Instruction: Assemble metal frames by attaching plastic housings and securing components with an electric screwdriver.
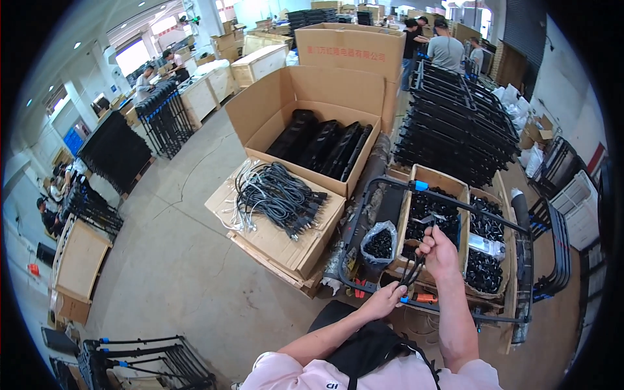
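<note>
My left hand (385,300) is closed around a looped black cable (411,272), beside the near bar of a black tubular frame (348,244). Higher up and to its right, my right hand (442,250) has its fingers curled in a pinch on the upper part of the same cable; its exact end is too small to make out. The frame carries blue pieces (421,186) and lies across a bench with wooden bins (465,240) of small black parts. A clear bag (379,242) of black parts sits inside the frame's left end.
Left of the bench, a bundle of black cables (279,195) lies on a flat carton (312,250). Behind stands an open cardboard box (260,123) with long black parts. Stacked black frames (455,123) rise beyond the bins. Several people (445,45) work farther off.
</note>
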The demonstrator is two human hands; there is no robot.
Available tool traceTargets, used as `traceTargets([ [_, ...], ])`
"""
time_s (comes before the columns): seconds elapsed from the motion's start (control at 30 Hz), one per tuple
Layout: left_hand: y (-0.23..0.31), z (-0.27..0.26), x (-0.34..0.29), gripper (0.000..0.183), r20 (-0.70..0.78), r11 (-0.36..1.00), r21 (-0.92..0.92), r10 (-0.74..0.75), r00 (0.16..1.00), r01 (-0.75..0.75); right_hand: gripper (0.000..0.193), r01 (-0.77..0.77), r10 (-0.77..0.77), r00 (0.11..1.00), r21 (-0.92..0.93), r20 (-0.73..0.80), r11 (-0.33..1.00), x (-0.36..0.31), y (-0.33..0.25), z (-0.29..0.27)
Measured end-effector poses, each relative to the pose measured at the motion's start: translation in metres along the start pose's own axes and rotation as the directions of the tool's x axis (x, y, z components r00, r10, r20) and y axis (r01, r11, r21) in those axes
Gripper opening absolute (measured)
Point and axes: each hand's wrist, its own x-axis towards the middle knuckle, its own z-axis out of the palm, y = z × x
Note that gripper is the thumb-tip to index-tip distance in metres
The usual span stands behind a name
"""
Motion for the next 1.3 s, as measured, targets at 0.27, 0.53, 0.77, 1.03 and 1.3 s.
traceTargets([
  [0.27, 0.053, -0.001, -0.006, 0.041, 0.172, 0.900, -0.403, -0.101, 0.980, 0.164, 0.029, 0.126, -0.126, 0.972, -0.010, -0.199, 0.992, 0.058, -0.043, 0.004],
  [0.53, 0.065, -0.001, -0.032, 0.038, 0.182, 0.915, -0.346, -0.151, 0.972, 0.207, 0.024, 0.268, -0.301, 0.845, -0.137, -0.442, 0.954, 0.092, -0.061, -0.043],
  [0.77, 0.074, -0.012, -0.087, 0.040, 0.080, 0.984, 0.092, -0.160, 0.984, 0.153, 0.025, 0.334, -0.429, 0.800, -0.283, -0.419, 0.899, 0.077, -0.063, -0.040],
  [1.03, 0.015, -0.024, -0.125, 0.047, 0.046, 0.605, 0.784, 0.171, 0.984, -0.141, 0.031, 0.262, -0.222, 0.965, -0.513, 0.139, 0.818, -0.063, -0.054, 0.031],
  [1.3, 0.191, -0.045, -0.067, 0.040, -0.424, 0.590, 0.786, 0.730, 0.536, -0.182, 0.038, 0.216, 0.065, 0.881, -0.521, 0.469, 0.826, -0.163, -0.047, -0.012],
])
